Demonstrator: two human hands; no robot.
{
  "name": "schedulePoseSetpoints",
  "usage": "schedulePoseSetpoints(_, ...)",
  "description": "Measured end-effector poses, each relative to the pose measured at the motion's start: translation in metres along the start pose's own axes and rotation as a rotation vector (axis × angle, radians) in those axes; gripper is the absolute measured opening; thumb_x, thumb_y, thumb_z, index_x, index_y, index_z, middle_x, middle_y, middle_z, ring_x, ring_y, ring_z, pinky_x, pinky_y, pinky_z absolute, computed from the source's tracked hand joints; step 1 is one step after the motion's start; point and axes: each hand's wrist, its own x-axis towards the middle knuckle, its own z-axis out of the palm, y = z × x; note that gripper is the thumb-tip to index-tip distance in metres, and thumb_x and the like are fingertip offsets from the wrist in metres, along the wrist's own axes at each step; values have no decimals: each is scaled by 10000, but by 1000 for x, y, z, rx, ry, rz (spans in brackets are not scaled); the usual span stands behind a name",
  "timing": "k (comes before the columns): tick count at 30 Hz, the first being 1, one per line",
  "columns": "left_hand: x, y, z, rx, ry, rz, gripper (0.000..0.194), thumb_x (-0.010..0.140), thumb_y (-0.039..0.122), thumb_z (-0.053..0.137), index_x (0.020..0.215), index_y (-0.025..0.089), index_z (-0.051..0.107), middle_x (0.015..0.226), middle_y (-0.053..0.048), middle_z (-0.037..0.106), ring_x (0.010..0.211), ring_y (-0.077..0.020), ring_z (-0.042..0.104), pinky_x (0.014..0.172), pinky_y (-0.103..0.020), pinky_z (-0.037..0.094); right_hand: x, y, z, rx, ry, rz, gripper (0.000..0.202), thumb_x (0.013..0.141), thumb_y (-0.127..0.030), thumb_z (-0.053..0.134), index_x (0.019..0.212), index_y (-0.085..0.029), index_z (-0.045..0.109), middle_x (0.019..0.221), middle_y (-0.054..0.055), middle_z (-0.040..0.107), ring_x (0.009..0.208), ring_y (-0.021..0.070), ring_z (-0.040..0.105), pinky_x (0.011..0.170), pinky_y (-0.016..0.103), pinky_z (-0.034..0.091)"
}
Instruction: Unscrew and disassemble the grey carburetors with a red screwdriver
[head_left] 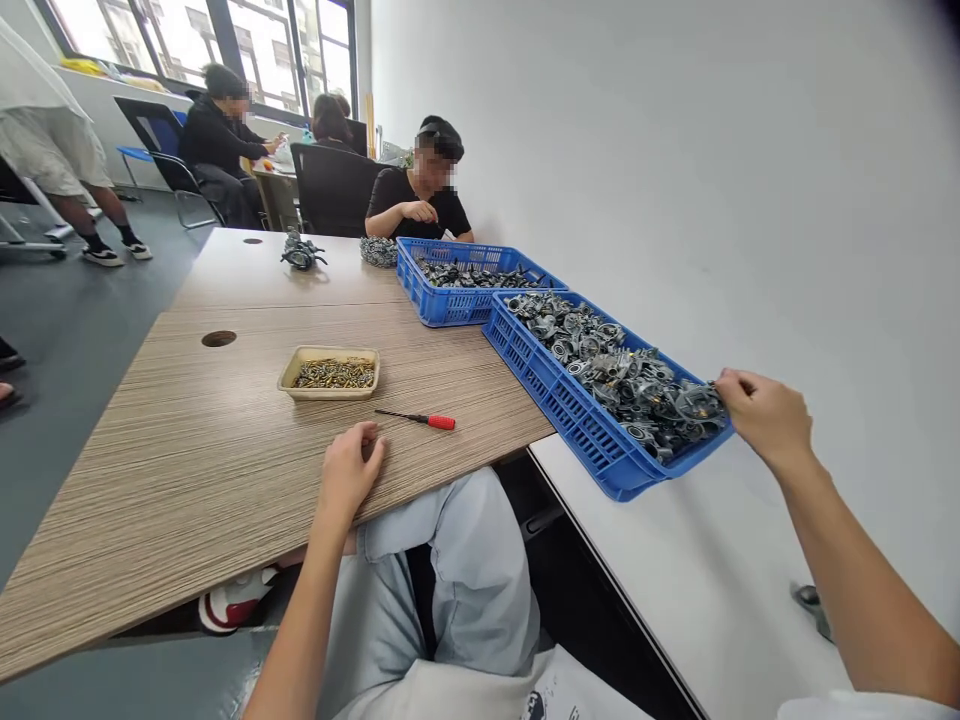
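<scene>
My right hand (765,415) is at the near right corner of a blue crate (577,425), its fingers bent at the rim beside the grey metal parts (622,375) heaped inside. Whether it grips the rim or a part is hard to make out. My left hand (352,465) rests on the wooden table (187,450) near its front edge, fingers loosely curled and thumb apart, holding nothing. Just beyond it lies a screwdriver (431,420) with a red handle. A cream tray (330,394) of small brass-coloured screws stands behind the screwdriver.
A second blue crate (450,305) of dark parts adjoins the first. Farther back are a part cluster (301,252) and a grey coiled pile (379,251). A person (420,195) sits at the far end; others are beyond. A white wall (637,150) borders the right side.
</scene>
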Motion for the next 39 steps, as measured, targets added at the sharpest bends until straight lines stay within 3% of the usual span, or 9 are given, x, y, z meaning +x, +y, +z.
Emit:
schedulePoseSetpoints(3,1,-1,1,-15,7,5,313,976,442,536,1165,220,651,1046,-80,764,989,-296,687,977,-467,515,-11,-43,-1,187,-50,-181,455,1004,-508,445,633,-251,386,618,-3,379,633,170,369,661,338,240)
schedulePoseSetpoints(6,1,-1,2,-35,22,-8,302,990,430,517,1154,218,656,1038,-88,768,983,-301,692,962,-468,520,-30,-96,19,377,-229,-318,512,1008,-583,418,633,-248,318,608,-15,321,613,150,324,627,327,231)
schedulePoseSetpoints(10,2,1,2,-61,52,-27,304,1028,419,453,1122,222,665,1072,-108,771,1012,-306,702,964,-464,524,-65,-172,82,625,-537,-473,581,984,-677,439,619,-243,311,582,-29,303,588,133,286,575,310,210)
schedulePoseSetpoints(16,7,3,-5,-379,125,-107,441,1082,536,351,1109,241,678,1063,-90,781,1028,-265,730,959,-407,542,-137,-289,184,849,-786,-575,605,931,-757,345,591,-257,325,561,-23,327,569,139,326,555,300,229)
schedulePoseSetpoints(18,8,3,-8,-484,159,-144,472,1082,555,340,1116,227,678,1070,-91,777,1022,-252,732,947,-393,552,-160,-322,203,903,-798,-603,608,930,-767,321,595,-259,320,562,-22,331,577,142,331,557,299,233)
schedulePoseSetpoints(21,7,5,-11,-516,119,-120,408,1051,536,448,1173,218,673,1169,-94,764,1100,-249,719,958,-382,553,-185,-359,218,944,-750,-675,598,946,-735,319,596,-250,326,576,-22,345,591,143,341,571,302,236)
schedulePoseSetpoints(25,5,7,-10,-393,91,-42,380,949,468,666,1242,228,648,1251,-98,732,1165,-264,684,1028,-418,532,-198,-381,230,953,-733,-794,549,989,-634,347,627,-229,427,607,-5,473,622,161,435,608,303,292)
schedulePoseSetpoints(32,2,7,-5,-221,53,37,592,831,426,840,1341,253,595,1316,-114,672,1224,-309,637,1089,-491,511,-195,-377,251,973,-721,-836,543,1021,-614,379,675,-230,544,702,47,676,700,210,568,688,315,407)
schedulePoseSetpoints(39,1,14,-3,-21,19,56,444,899,228,717,1327,279,611,1323,-83,670,1248,-300,622,1085,-475,522,-184,-364,233,1058,-759,-857,416,1057,-522,454,901,-227,704,956,73,778,901,243,680,864,338,486)
